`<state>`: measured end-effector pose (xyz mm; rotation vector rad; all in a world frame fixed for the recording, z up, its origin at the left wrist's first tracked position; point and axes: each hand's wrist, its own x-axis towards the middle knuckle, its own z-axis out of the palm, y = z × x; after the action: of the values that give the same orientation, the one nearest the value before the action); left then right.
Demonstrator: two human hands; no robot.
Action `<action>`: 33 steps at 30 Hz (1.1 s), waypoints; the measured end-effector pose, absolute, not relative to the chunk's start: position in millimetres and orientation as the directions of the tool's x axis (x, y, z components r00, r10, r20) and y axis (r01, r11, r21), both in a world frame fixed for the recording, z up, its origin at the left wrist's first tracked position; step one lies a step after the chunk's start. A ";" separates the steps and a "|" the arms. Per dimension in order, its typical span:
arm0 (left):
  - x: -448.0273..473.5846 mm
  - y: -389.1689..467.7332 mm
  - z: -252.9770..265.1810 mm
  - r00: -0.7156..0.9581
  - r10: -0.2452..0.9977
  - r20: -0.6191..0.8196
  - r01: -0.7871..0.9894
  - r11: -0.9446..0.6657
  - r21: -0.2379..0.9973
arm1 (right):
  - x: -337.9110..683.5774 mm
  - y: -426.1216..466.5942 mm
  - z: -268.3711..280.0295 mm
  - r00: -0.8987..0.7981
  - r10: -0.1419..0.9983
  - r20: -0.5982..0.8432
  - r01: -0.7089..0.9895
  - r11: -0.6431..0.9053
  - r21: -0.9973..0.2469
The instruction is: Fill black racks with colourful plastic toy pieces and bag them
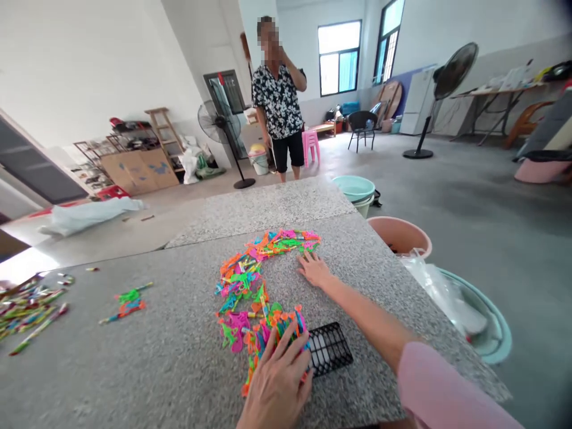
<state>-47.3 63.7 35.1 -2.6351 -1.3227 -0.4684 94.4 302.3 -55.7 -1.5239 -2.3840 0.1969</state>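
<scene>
My left hand (279, 378) lies with fingers stretched over a bunch of small bright plastic toys (254, 351), which are orange, green, pink and blue. Beneath and to the right of those fingers shows a black mesh basket (330, 348), part of it hidden by the toys and the hand. My right hand (315, 270) reaches forward with fingers spread, close to the near edge of a curved row of the same colourful toys (241, 277). Whether its fingertips touch the toys or only the stone tabletop (187, 333), I cannot tell.
Two toys (129, 301) lie apart on the left, near a pile of shiny striped sticks (31, 313). Basins, one orange (402, 229) and one pale green holding a plastic bag (440, 292), stand along the right edge. Beyond the table are a standing person (279, 107) and fans (456, 71).
</scene>
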 end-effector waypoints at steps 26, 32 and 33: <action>-42.0 64.0 34.9 0.536 0.814 0.225 0.813 -0.569 0.125 | 202.7 175.3 -65.3 -0.107 0.993 -0.059 0.523 0.006 -0.852; -39.0 62.4 40.3 0.545 0.817 0.188 0.813 -0.570 0.118 | 173.3 115.8 -62.1 -0.290 0.953 -0.086 0.275 -0.003 -0.961; -38.6 62.1 40.4 0.543 0.820 0.183 0.815 -0.567 0.121 | 167.5 108.1 -60.9 -0.290 0.954 -0.072 0.300 0.020 -0.954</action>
<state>-38.6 62.1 40.4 -2.7781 -1.4714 -0.3472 167.5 108.1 -60.9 -1.2956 -1.6552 1.2929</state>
